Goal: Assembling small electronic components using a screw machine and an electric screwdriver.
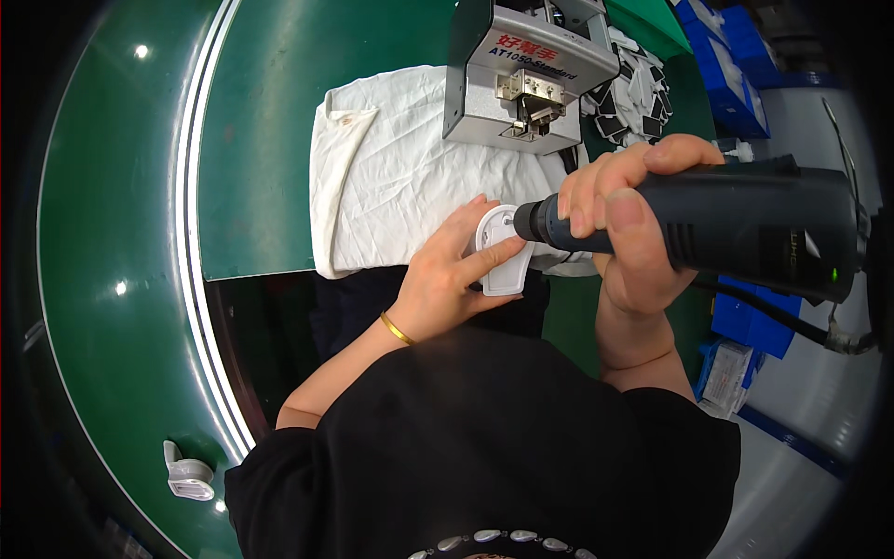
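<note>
My left hand (438,279) is closed round a small white plastic housing (506,272), its thumb pressed across the hollow side. Wrapped in the fingers of my right hand (633,214) is a black electric screwdriver (745,224), held almost level. Its tip meets the upper part of the housing, where the contact point is partly hidden by the nose of the tool. Under and beyond my left hand lies a folded white cloth (391,168) on the green bench (270,140).
A grey metal screw feeder (531,79) stands on the cloth's far right. Behind it lie several black-and-white parts (638,88). Blue bins (731,56) line the right side. A cable (773,317) hangs below the screwdriver. Another white part (189,475) rests on the green surface at lower left.
</note>
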A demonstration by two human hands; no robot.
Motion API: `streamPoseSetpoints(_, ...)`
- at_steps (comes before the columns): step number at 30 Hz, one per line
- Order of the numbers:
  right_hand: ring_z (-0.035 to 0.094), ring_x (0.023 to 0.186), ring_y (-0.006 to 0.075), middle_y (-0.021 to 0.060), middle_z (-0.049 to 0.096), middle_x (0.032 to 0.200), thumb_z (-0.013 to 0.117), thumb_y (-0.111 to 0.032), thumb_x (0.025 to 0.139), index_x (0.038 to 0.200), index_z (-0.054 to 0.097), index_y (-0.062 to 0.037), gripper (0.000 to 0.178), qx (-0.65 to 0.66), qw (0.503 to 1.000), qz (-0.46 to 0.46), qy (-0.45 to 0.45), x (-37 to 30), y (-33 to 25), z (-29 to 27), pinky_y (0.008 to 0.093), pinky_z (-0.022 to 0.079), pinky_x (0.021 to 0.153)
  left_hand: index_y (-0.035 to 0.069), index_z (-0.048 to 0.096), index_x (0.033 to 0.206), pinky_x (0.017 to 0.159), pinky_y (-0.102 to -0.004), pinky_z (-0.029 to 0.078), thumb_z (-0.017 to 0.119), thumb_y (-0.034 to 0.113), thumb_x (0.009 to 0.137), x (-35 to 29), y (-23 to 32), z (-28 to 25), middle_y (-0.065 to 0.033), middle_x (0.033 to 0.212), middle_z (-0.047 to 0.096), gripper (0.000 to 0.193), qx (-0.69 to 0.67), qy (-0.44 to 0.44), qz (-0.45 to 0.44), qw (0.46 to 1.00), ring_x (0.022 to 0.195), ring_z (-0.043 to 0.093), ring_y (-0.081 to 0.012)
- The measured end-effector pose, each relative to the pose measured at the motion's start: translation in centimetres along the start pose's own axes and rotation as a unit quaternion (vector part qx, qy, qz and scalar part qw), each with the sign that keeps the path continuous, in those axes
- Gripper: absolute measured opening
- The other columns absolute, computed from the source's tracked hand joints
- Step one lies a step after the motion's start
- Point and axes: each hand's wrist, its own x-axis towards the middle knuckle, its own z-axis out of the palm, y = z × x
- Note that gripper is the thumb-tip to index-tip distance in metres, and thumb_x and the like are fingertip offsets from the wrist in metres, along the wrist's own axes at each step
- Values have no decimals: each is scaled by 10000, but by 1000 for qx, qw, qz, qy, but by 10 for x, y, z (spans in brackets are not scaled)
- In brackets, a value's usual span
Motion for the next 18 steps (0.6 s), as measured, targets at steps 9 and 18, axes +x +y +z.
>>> streamPoseSetpoints(9,617,620,192,116,622,715,573,-45,902,1255,374,83,425,156,979,-31,130,14,10,-49,372,537,678,202,696,1193,1010,-442,472,913,190,561,-1,0,4,-211,1393,500,669,40,-8,2,999,1257,517,-390)
streamPoseSetpoints(18,579,599,179,62,583,738,811,-22,738,923,575,-35,300,-85,879,253,396,-14,148,-258,350,530,512,233,712,1086,1084,-530,376,657,76,750,9,26,-19,-94,1448,481,374,183,-143,124,965,1362,402,-383)
